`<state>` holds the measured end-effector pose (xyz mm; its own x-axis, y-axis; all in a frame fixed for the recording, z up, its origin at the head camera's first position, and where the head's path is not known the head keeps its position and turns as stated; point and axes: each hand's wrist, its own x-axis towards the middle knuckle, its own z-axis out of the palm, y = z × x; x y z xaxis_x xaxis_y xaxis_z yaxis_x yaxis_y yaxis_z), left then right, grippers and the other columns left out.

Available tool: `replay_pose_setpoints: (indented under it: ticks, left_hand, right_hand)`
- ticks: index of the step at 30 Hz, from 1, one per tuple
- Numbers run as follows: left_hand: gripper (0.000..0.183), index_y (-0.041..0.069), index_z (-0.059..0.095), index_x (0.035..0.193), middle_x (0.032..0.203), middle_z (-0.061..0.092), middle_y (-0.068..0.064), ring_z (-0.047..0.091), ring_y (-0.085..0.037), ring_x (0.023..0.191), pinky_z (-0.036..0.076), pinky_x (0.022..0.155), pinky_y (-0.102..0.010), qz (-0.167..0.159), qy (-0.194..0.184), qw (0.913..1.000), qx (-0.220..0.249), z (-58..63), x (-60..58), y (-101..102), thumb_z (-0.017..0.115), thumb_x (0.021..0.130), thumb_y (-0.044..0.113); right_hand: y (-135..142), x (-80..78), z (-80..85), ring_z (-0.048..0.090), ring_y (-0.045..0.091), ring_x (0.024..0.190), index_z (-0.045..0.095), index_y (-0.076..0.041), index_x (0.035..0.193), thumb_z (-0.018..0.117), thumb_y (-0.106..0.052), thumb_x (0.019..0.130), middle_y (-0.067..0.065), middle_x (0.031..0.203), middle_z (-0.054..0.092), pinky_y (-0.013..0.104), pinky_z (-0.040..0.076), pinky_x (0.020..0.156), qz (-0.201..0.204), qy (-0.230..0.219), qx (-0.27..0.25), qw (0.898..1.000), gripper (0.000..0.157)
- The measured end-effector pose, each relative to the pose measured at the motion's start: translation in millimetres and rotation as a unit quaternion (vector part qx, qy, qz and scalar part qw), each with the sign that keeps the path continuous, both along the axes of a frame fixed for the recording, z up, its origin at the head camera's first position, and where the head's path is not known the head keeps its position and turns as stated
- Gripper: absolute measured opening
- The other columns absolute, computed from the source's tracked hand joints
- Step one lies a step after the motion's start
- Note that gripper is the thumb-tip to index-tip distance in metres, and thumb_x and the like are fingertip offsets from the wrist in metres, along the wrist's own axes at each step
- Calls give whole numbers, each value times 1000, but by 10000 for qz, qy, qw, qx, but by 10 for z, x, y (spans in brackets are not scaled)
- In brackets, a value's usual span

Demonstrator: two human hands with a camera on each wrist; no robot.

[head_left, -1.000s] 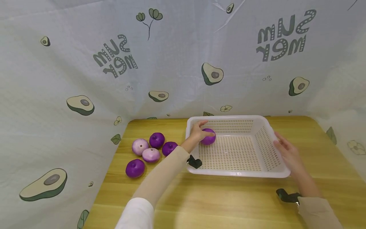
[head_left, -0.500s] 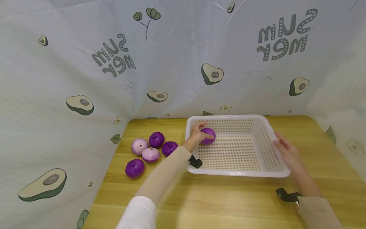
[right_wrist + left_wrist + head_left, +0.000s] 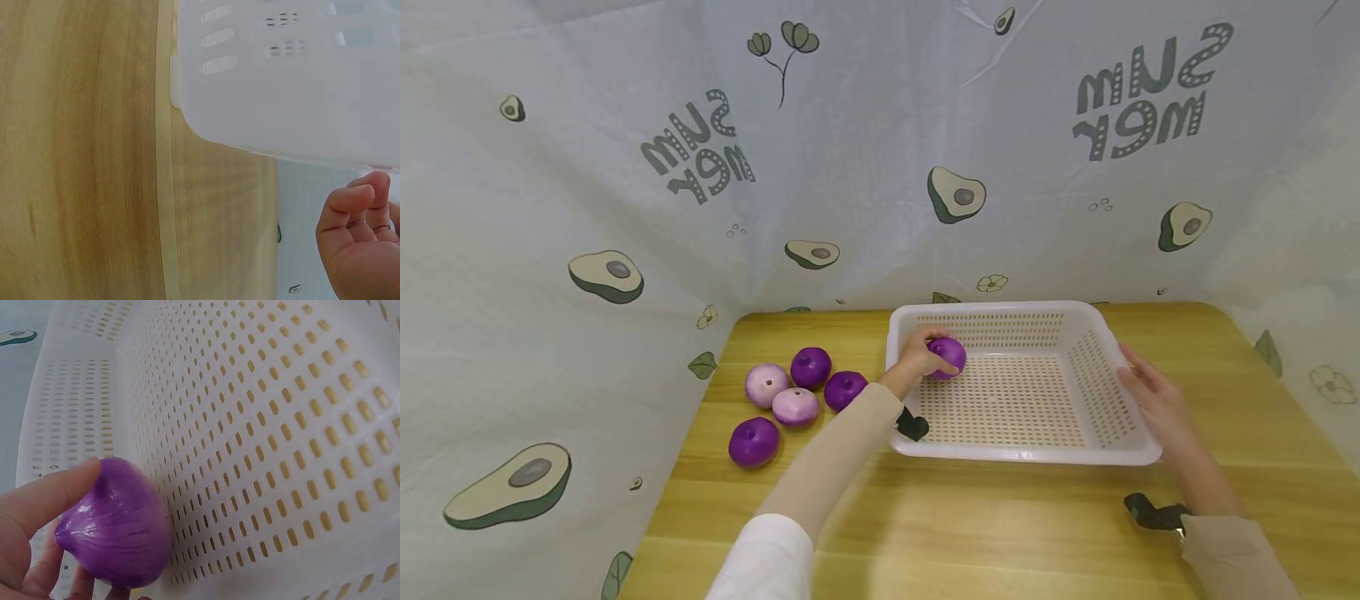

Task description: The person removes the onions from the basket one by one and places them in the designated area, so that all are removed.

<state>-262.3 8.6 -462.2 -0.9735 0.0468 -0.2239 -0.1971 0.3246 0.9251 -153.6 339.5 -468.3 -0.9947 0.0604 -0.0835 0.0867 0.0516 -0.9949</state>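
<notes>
My left hand (image 3: 917,353) grips a purple onion (image 3: 948,357) inside the white plastic basket (image 3: 1000,455), near its left end. In the left wrist view the thumb lies over the onion (image 3: 125,528) and the other fingers reach beneath it; the pointed tip faces the palm. My right hand (image 3: 1153,398) is at the outside of the basket's right wall. In the right wrist view that hand (image 3: 365,244) has bent fingers whose tips touch the rim, without wrapping round it.
Left of the basket, several more onions lie on the wooden table (image 3: 1000,533): dark purple ones (image 3: 754,442) and pale lilac ones (image 3: 796,407). A patterned cloth (image 3: 865,125) hangs behind the table. Black wrist mounts (image 3: 1153,512) stick out from both wrists.
My left fingers have come down and closed round the onion, which has turned slightly in place. My right hand and the basket have stayed where they were.
</notes>
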Motion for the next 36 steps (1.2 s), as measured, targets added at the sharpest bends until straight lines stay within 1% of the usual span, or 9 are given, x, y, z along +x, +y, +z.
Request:
replay_pose_setpoints:
  ticks: [4, 7, 14, 17, 20, 23, 26, 32, 36]
  left_hand:
    - [59, 7, 70, 114, 125, 65, -7, 54, -27, 124, 48, 103, -38, -59, 4, 9999, -106, -6, -5, -2, 85, 63, -18]
    - [58, 8, 70, 114, 126, 65, -7, 54, -27, 125, 47, 104, -38, -98, -2, 9998, -199, -6, -2, -7, 85, 64, -16]
    - [57, 7, 69, 118, 128, 64, -8, 53, -28, 127, 46, 105, -39, -321, 43, 9992, -229, -10, -5, -10, 86, 67, -13]
    - [59, 7, 69, 121, 129, 63, -8, 52, -28, 127, 46, 105, -39, -423, 59, 9986, -321, -24, -14, -3, 87, 68, -10]
    - [61, 10, 68, 125, 132, 60, -9, 51, -29, 128, 46, 105, -41, -544, -30, 9975, -457, -43, -24, 8, 88, 70, -6]
    - [63, 11, 66, 129, 136, 58, -12, 50, -31, 130, 46, 105, -43, -711, -140, 9959, -538, -57, -25, 18, 87, 72, -3]
    - [63, 11, 64, 130, 139, 56, -14, 49, -33, 131, 45, 106, -45, -815, -185, 9948, -579, -67, -18, 27, 87, 73, -2]
    - [63, 12, 64, 131, 140, 55, -14, 49, -32, 131, 44, 107, -44, -864, -131, 9940, -651, -76, -3, 33, 87, 73, -1]
    - [64, 13, 64, 132, 141, 54, -13, 49, -33, 131, 45, 105, -45, -827, -162, 9943, -655, -71, 3, 36, 87, 74, 0]
  right_hand:
    - [9, -8, -15, 62, 2, 86, 28, -24, 158, 52, -28, 105, -11, 106, 56, 19, 56, 68, 39, 53, 62, 10000, 58]
    - [15, -18, -25, 62, 1, 86, 29, -28, 158, 52, -29, 105, -12, 106, 56, 19, 56, 68, 39, 40, 158, 9999, 57]
    - [30, -25, -30, 62, 1, 86, 29, -28, 158, 52, -31, 105, -11, 107, 56, 20, 56, 69, 30, 65, 367, 9993, 58]
    - [34, -20, -29, 62, 1, 87, 30, -31, 157, 53, -32, 104, -9, 108, 55, 20, 57, 69, 50, 57, 327, 9994, 57]
    - [41, -22, -41, 63, 1, 87, 30, -32, 157, 53, -31, 105, -10, 109, 56, 20, 57, 69, 99, 114, 245, 9996, 57]
    - [44, -26, -61, 64, 2, 87, 31, -31, 157, 52, -28, 105, -9, 107, 57, 20, 57, 69, 117, 191, 70, 9997, 56]
    - [41, -22, -72, 64, 3, 86, 32, -30, 156, 53, -26, 105, -9, 106, 58, 20, 57, 69, 104, 236, -111, 9996, 56]
    - [35, -14, -77, 64, 3, 86, 31, -29, 157, 52, -25, 105, -10, 106, 58, 21, 57, 69, 116, 234, -262, 9993, 56]
    - [42, -13, -81, 64, 3, 86, 30, -27, 157, 53, -23, 105, -10, 106, 59, 21, 57, 68, 144, 246, -323, 9991, 57]
